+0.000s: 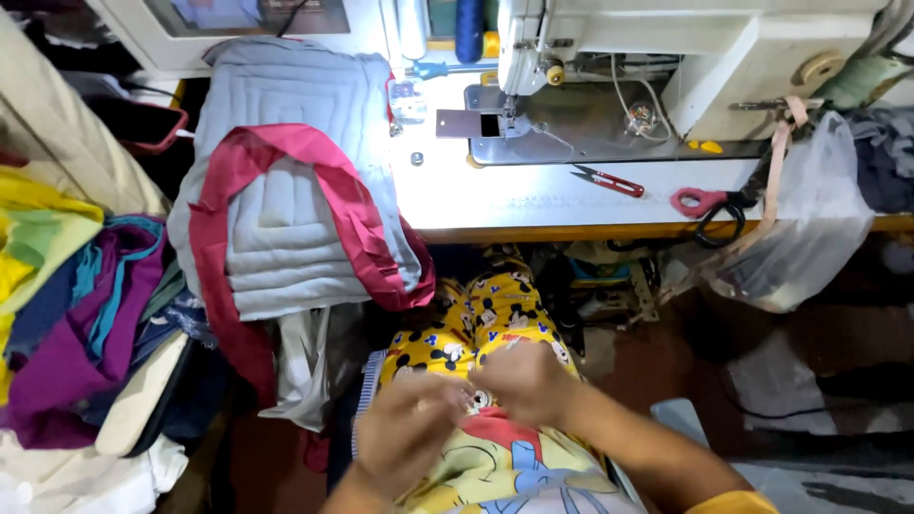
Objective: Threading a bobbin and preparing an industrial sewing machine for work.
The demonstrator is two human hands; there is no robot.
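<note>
Because both hands are blurred, what passes between their fingers cannot be made out. Left hand (407,433) and right hand (522,381) meet over the person's lap, fingers curled inward and fingertips close together, touching or nearly so. Whether either pinches something small cannot be told. Beneath them lies yellow printed cloth (476,324) with a cartoon pattern, covering the lap; the hands rest on or just above it, the left nearer the wearer, the right slightly higher in the frame. Both forearms are cut off by the lower edge.

Above the lap stands a white sewing table (495,205), its front edge just beyond the knees. A sewing machine (609,48) sits on it, its upper body cropped by the top edge. Red thread snips (609,181) lie on the table surface, well apart from the hands. Red-handled scissors (706,205) hang at the table's front edge beside a clear plastic bag (809,228). A grey quilted pad (286,181) with a pink cloth strip (314,190) draped across it overhangs the table's left end. Piled coloured fabrics (76,314) fill the left side, partly out of frame.
</note>
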